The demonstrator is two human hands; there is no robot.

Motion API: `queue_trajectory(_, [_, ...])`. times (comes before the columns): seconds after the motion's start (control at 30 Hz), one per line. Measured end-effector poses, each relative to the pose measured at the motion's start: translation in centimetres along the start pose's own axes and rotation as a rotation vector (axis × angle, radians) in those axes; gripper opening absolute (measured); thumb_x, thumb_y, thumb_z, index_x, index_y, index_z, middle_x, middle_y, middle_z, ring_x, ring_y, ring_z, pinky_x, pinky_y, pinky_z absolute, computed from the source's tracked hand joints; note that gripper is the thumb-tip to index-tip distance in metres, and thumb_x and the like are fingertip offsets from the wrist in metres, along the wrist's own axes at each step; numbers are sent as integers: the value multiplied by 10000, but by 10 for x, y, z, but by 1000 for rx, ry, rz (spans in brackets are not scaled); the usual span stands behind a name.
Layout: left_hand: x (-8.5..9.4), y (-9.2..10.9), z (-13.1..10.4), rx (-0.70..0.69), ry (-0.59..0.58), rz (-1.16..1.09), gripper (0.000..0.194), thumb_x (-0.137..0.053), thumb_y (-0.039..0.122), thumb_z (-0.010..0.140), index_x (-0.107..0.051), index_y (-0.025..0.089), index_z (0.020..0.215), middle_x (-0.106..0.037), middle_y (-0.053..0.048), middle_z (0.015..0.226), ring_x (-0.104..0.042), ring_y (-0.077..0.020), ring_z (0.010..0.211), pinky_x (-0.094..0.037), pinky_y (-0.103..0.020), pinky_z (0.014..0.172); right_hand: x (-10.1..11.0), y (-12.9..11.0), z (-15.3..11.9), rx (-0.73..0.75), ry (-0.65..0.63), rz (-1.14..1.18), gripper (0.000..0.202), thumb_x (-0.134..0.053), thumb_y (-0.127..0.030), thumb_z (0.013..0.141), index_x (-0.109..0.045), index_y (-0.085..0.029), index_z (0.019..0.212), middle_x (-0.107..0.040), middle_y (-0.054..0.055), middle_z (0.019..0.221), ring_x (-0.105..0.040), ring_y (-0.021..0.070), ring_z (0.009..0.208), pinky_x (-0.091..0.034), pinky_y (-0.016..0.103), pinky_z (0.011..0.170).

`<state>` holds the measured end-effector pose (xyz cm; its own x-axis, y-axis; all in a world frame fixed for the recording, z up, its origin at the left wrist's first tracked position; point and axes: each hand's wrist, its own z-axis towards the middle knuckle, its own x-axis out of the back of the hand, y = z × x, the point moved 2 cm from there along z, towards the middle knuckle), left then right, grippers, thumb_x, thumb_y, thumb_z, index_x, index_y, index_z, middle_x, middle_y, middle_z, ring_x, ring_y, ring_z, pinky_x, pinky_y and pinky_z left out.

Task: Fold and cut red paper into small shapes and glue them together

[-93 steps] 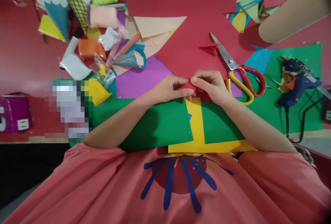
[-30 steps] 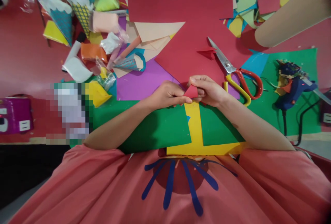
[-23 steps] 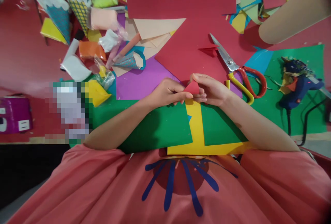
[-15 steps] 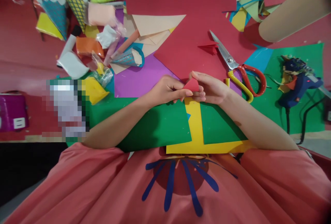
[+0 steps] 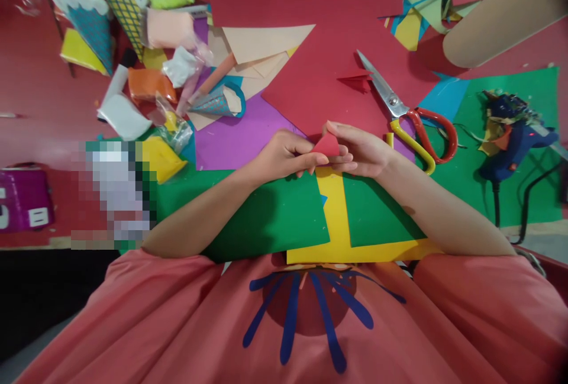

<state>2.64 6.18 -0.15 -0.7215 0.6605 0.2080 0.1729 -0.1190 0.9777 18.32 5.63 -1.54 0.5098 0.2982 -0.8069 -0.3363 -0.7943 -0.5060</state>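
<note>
A small piece of red paper (image 5: 327,145), curved and coming to a rounded point, is between my hands above the coloured sheets. My left hand (image 5: 286,156) pinches its lower left edge between thumb and fingers. Around its right side curls my right hand (image 5: 370,148), thumb at the top edge and fingers beneath; part of the grip is hidden. Scissors (image 5: 394,106) with one red and one yellow handle lie spread just beyond my right hand. By their blades is a small folded red paper piece (image 5: 357,80) on a large red sheet (image 5: 306,85).
A blue glue gun (image 5: 506,156) with a cord rests on green paper at right. A cardboard tube (image 5: 497,23) juts in above it. Clay packets (image 5: 151,83), paper cones (image 5: 91,23) and a small blue-rimmed cone (image 5: 217,102) crowd the left. Green sheets (image 5: 261,212) lie under my forearms.
My right hand's fingers have straightened slightly under the red paper. Both hands keep nearly the same place, and the view has shifted a little.
</note>
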Motion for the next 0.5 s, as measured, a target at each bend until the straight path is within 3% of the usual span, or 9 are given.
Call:
queue_trajectory(0.27, [0,1,1,-42,16,18,584,-588,639,794,-589,149,476,-508,17,352,-466,-47,326,-320,-157,349,4,-1,-2,-23,65,28,359,-591,-393,899,-416,-177,671,-427,-101,484,-317,-3,361,-219,91,329])
queue_trajectory(0.5, [0,2,1,-12,27,21,578,-600,645,779,-597,149,483,-513,14,359,-464,-51,334,-321,-161,348,3,-2,0,-52,37,41,378,-547,-425,919,-434,-172,662,-409,-89,474,-349,6,375,-209,84,311])
